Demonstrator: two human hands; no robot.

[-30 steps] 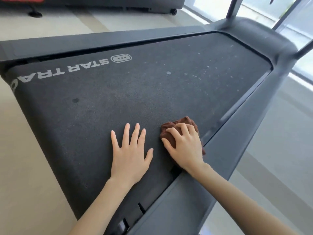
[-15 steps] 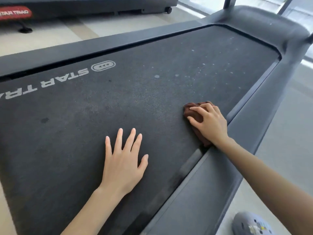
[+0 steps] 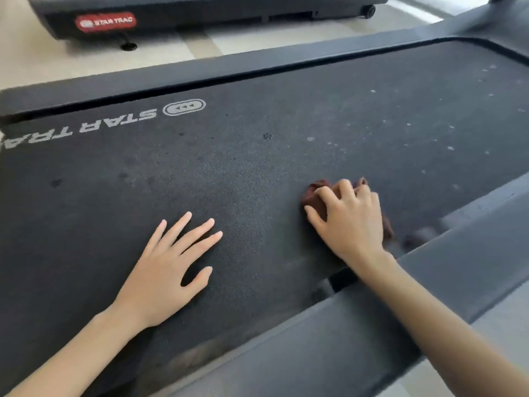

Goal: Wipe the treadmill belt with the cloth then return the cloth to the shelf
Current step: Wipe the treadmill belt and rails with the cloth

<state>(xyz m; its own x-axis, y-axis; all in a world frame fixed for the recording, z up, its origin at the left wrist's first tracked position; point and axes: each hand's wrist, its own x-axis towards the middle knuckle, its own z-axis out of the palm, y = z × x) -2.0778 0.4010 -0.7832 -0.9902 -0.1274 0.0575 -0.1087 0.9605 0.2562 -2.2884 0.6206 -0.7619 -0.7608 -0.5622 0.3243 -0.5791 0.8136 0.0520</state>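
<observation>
From the head view, the right hand [image 3: 350, 222] gripped a crumpled brown cloth [image 3: 313, 196], fingers curled over it, pressing it onto the rough, grainy black belt [image 3: 257, 173] near the smooth grey side rail [image 3: 429, 282]. The left hand [image 3: 169, 267] lay flat on the belt with straight, spread fingers, holding nothing. Pale specks dotted the belt's far right part, and white lettering ran along its far edge.

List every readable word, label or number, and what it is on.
"STAR TRA": white, upside down on the belt, cut off at the left picture edge.
"STAR TRAC": red badge on the far treadmill.
Oval logo by the belt lettering: shapes only, no letters.
No numbers show.
</observation>
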